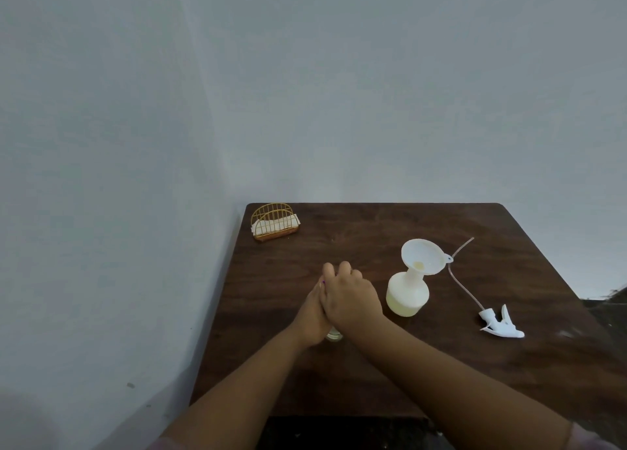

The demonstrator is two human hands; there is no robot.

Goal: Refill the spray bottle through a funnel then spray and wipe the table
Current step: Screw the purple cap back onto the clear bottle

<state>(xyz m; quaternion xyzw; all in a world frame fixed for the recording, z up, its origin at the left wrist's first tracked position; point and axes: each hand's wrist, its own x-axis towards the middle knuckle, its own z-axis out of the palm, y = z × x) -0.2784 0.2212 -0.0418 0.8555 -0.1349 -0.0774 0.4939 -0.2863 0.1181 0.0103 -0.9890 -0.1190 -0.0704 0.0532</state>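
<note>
The white spray bottle [407,297] stands upright on the dark wooden table [390,365], holding pale yellow liquid. A white funnel [424,256] sits in its neck. The white spray head [502,327] lies on the table to the right, and its thin tube [458,280] runs back past the funnel. Left of the spray bottle, both my hands wrap a small clear container [334,335], of which only the base shows. My left hand [310,317] grips its side. My right hand [351,297] curls over its top, and the two hands touch.
A gold wire napkin holder [274,222] with white napkins stands at the table's back left corner. A grey wall rises behind and to the left. The table's front edge is near my forearms.
</note>
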